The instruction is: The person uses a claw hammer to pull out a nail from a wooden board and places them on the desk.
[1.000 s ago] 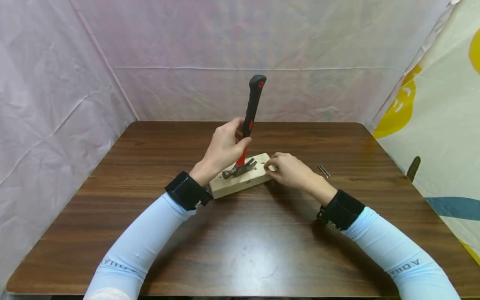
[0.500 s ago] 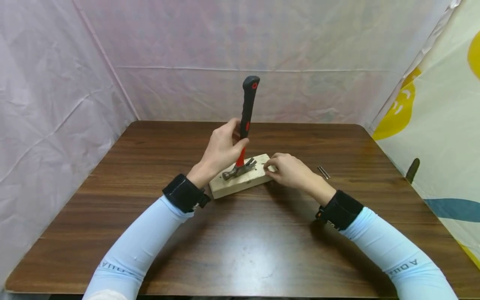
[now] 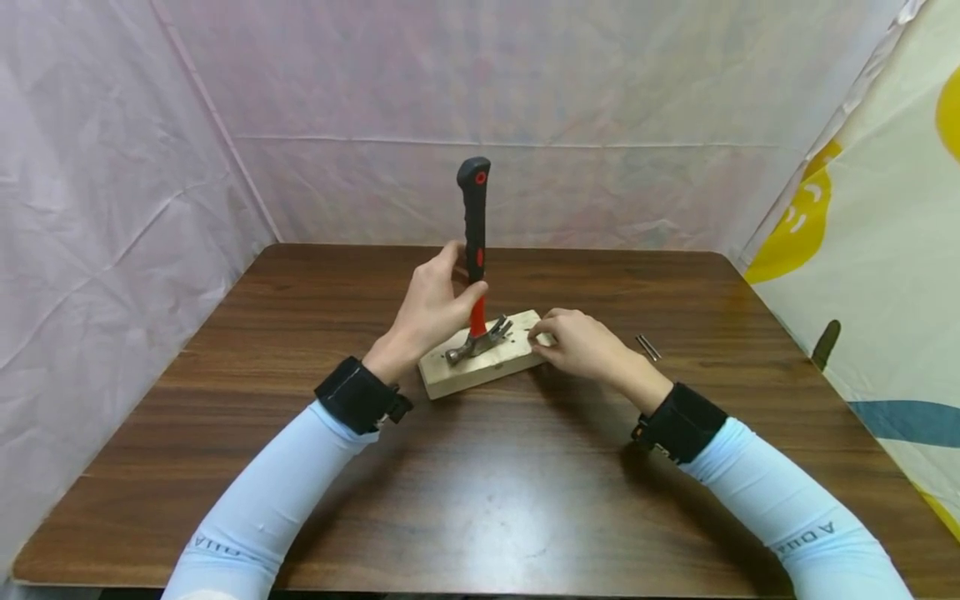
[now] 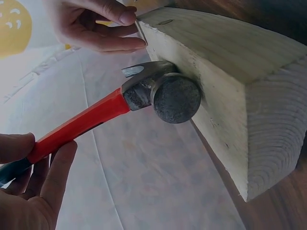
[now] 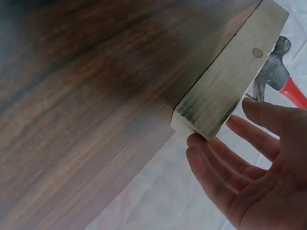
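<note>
A claw hammer (image 3: 475, 212) with a black and red handle stands nearly upright, its metal head (image 4: 175, 98) against the top of a pale wood block (image 3: 483, 367). The claw points to the right; whether it hooks anything is hidden. My left hand (image 3: 433, 304) grips the handle partway up between thumb and fingers. At the block's right end, my right hand (image 3: 581, 342) holds on, fingertips (image 5: 196, 141) at the end and thumb by the top face. Small dark spots mark the block's top.
Two thin metal nails (image 3: 648, 347) lie on the brown wooden table (image 3: 480, 500) to the right of my right hand. Pale cloth sheets (image 3: 480, 100) hang behind the table and at both sides.
The hammer's handle has swung left from a rightward lean to nearly upright, and my left hand has moved left with it. The block and my right hand stay about where they were.
</note>
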Tool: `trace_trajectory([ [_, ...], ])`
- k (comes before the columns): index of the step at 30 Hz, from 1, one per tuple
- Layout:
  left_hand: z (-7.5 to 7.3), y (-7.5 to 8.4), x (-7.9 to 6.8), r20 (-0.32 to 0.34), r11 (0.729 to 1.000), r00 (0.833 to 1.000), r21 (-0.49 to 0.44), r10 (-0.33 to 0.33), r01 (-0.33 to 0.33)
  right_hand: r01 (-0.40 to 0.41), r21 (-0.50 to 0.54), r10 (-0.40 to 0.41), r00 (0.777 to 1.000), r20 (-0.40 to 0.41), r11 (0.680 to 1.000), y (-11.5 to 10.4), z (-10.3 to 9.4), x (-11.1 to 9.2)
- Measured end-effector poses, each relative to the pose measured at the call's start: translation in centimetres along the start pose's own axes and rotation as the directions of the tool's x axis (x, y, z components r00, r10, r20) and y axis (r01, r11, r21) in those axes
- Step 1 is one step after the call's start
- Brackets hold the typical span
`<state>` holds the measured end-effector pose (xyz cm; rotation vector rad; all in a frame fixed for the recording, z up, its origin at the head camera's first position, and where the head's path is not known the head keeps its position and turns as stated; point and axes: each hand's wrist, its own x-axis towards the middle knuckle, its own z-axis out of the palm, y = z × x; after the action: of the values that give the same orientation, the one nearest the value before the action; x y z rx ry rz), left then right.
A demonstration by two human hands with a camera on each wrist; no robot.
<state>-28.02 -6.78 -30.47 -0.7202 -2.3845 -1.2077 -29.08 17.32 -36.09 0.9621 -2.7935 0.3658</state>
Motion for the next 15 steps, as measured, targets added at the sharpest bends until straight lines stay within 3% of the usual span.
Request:
trace_trajectory([
  [15,0.19,-0.09,-0.35,-0.031,1.0,0.999,-0.002,0.025,-0.025,0.027,0.011,-0.027,0.999,-0.023,1.0,0.37,-0.01,-0.37],
])
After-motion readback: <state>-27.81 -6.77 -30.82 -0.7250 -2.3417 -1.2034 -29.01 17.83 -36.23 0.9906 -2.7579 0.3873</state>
